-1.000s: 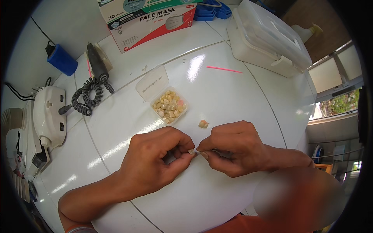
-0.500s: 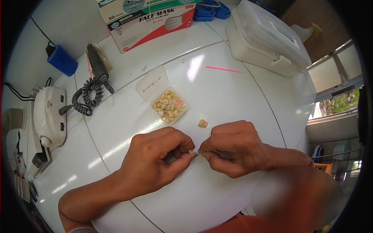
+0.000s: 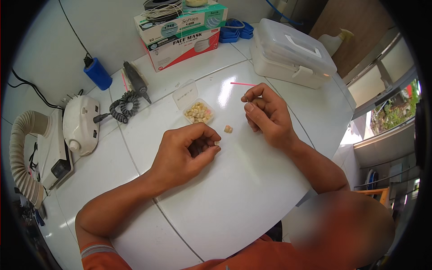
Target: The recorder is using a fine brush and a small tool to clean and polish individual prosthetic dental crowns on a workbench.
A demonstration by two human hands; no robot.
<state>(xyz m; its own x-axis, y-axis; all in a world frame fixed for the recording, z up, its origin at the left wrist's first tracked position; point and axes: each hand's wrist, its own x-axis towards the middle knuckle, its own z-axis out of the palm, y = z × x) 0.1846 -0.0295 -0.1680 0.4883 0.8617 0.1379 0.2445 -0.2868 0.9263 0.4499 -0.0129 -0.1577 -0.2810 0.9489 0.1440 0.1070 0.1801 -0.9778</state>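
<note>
The left hand point(image 3: 182, 153) pinches a pale piece point(image 3: 217, 143) at its fingertips, near a loose lump point(image 3: 228, 129); farther forward, the right hand point(image 3: 270, 118) pinches a slim tool point(image 3: 246, 97), barely visible. The step seems fine handwork; bringing both together would need steadiness.

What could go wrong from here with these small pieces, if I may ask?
The tiny pale piece pinched in the left hand could slip out and be lost. The open clear box of small pieces stands close beyond that hand, so a knock might spill it.
</note>
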